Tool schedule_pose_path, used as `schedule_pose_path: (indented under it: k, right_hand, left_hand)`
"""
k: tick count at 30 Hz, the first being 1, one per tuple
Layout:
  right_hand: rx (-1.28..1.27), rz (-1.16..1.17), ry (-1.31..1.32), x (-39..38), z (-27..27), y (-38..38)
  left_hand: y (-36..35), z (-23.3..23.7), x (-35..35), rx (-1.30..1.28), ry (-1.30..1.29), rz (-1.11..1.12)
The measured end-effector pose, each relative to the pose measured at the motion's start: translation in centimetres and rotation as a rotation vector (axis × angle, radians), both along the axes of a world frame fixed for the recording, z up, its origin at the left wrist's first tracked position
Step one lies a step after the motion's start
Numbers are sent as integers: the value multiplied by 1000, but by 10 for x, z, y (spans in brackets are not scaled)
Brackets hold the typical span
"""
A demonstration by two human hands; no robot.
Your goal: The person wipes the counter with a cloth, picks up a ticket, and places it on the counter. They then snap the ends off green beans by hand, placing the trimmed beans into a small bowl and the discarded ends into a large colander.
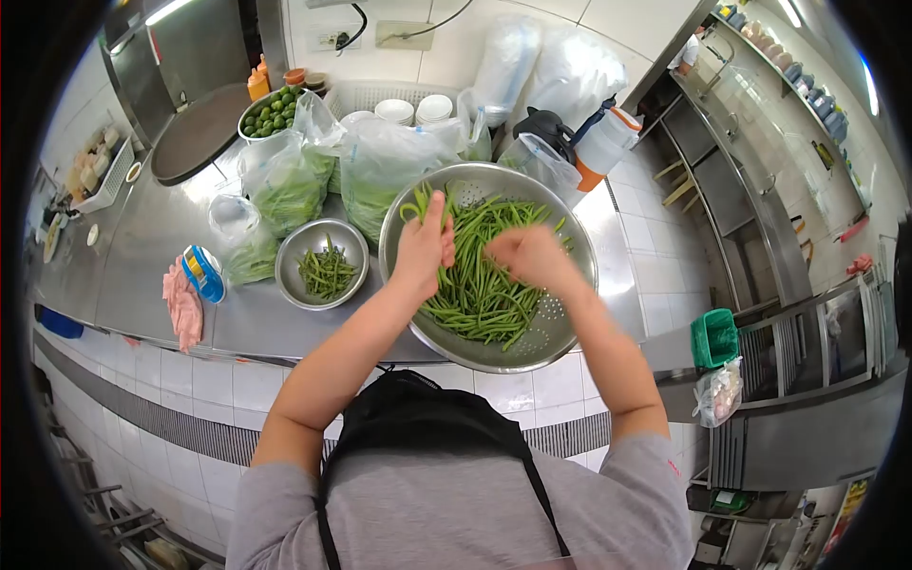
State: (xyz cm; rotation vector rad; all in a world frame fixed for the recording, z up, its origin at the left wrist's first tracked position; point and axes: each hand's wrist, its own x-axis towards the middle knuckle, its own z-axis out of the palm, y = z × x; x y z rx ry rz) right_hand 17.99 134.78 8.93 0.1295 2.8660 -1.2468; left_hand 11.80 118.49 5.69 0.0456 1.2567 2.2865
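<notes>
A large metal colander [560, 328] full of green beans [484, 294] stands at the front edge of the steel counter. My left hand [427, 249] is closed around a few green beans over the colander's left side; their ends stick out above the fingers. Over the beans on the right is my right hand [534, 256], blurred by motion. Its fingers look bent, but I cannot make out whether anything is between them. Left of the colander sits a small steel bowl [353, 249] with short bean pieces [326, 271] at its bottom.
Plastic bags of greens [375, 185] stand behind the bowl, beside a bowl of limes [271, 114]. A blue-and-white tub [203, 274] and pink gloves [180, 304] lie at left. An orange-and-white container [608, 147] stands behind the colander. Sinks [727, 190] line the right wall.
</notes>
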Motion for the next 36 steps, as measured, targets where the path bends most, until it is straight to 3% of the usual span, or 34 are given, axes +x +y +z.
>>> schedule_pose_path:
  k: [2, 3, 5, 6, 8, 10, 12, 15, 16, 18, 21, 25, 28, 30, 36]
  right_hand:
    - [246, -209, 344, -35, -24, 52]
    - [246, -209, 341, -43, -38, 69]
    - [480, -52, 202, -51, -55, 91]
    - [480, -49, 204, -52, -49, 91]
    - [232, -91, 201, -55, -36, 93]
    - [64, -215, 297, -39, 16, 71]
    - [-34, -227, 456, -31, 30, 69]
    - [87, -236, 514, -16, 14, 71]
    - [89, -235, 510, -7, 3, 73]
    - [351, -81, 174, 8, -16, 75]
    - [404, 26, 41, 11, -26, 76]
    - [328, 29, 205, -23, -36, 64]
    - [470, 140, 100, -41, -56, 48]
    - [764, 39, -137, -44, -66, 40]
    - [341, 30, -95, -58, -58, 49]
  left_hand:
    - [-5, -3, -2, 26, -18, 12]
    - [-6, -4, -3, -12, 28, 2]
    - [-7, -3, -3, -70, 55, -17]
    - [-8, -1, -2, -70, 56, -13]
    - [-12, 0, 0, -7, -61, -10]
    - [-19, 3, -2, 7, -94, -30]
    - [-24, 1, -5, 19, -114, -60]
    - [-27, -6, -10, 142, -181, -73]
    - [-29, -4, -9, 145, -179, -68]
    - [-34, 0, -7, 145, -182, -59]
    - [-34, 1, -5, 76, -83, -103]
    - [-30, -6, -7, 98, -115, -107]
    - [-28, -9, -5, 113, -119, -106]
    - [-29, -7, -2, 117, -111, -94]
    - [-31, -9, -2, 134, -90, -128]
